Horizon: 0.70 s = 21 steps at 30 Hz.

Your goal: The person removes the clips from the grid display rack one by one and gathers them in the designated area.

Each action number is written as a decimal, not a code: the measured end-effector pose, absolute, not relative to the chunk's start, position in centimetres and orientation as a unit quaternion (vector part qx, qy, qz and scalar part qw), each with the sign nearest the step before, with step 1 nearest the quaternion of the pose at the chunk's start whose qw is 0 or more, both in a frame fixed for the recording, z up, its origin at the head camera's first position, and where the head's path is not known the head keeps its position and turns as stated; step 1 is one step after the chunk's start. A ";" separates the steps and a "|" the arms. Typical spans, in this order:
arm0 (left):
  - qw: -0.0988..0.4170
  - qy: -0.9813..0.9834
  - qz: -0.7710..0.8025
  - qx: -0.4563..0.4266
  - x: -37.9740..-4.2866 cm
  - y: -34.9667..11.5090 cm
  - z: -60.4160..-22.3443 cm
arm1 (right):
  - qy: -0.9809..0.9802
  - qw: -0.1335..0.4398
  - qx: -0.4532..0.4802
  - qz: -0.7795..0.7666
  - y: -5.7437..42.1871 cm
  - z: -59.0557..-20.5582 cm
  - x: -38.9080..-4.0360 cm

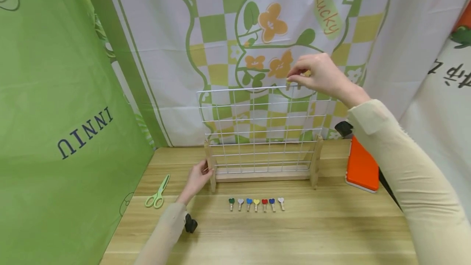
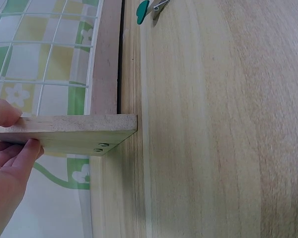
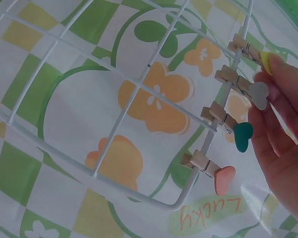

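Note:
A white wire grid stands upright in a wooden base. My right hand is at the grid's top rail, thumb and fingers pinching a small clothespin with a yellow heart. Beside it on the same rail sit clothespins with a white heart, a green heart and a coral heart. Low on the left, my left hand grips the wooden side support, thumb on one face and fingers on the other.
Several heart clothespins, among them a red one, lie in a row before the rack. Light green scissors lie at the left, and a flat orange-red object at the right. A patterned curtain hangs behind the wooden table.

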<state>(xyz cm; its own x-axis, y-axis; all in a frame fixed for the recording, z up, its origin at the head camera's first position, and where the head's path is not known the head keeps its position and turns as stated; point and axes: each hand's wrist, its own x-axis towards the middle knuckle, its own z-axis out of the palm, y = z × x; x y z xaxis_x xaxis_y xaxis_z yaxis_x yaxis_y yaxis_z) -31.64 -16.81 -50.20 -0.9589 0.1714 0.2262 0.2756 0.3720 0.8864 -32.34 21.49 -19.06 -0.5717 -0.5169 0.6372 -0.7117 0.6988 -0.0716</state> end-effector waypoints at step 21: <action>0.037 -0.831 -0.537 -0.139 -30.4 -16.2 -48.2 | -0.817 0.320 0.437 0.196 21.9 -22.2 -28.7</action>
<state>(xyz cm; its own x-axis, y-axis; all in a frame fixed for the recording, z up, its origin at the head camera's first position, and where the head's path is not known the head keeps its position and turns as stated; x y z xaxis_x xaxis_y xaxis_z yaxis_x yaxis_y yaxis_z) -30.41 -16.24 -48.24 -0.9589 0.1905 0.2104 0.2701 0.3841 0.8829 -28.74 21.94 -22.23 -0.4134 -0.5886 0.6947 -0.8400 0.5410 -0.0415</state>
